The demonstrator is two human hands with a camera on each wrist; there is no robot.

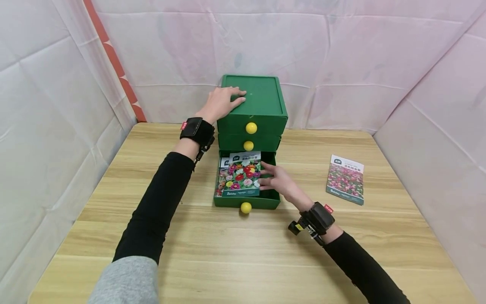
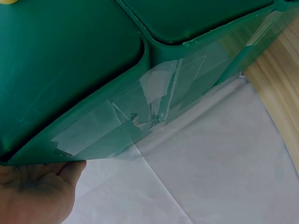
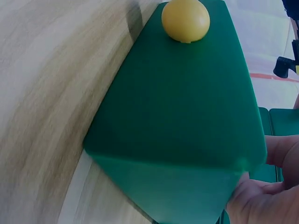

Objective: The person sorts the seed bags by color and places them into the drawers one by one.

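Observation:
A green three-drawer cabinet (image 1: 262, 101) stands at the back of the wooden table (image 1: 243, 249). My left hand (image 1: 222, 102) rests flat on its top, fingers straight; the left wrist view shows the cabinet's taped side (image 2: 140, 102) above my palm (image 2: 37, 191). The bottom drawer (image 1: 247, 202) is pulled out, with a yellow knob (image 1: 246, 207). A flower seed packet (image 1: 240, 175) lies in it on top of another packet. My right hand (image 1: 274, 179) reaches into the drawer, fingers straight, touching the packet's right edge. The right wrist view shows the drawer front (image 3: 182, 102) and knob (image 3: 185, 19).
Another seed packet (image 1: 346, 179) lies on the table to the right. Two shut upper drawers carry yellow knobs (image 1: 251, 127). White cloth walls (image 1: 57, 105) close in the table on the left, back and right.

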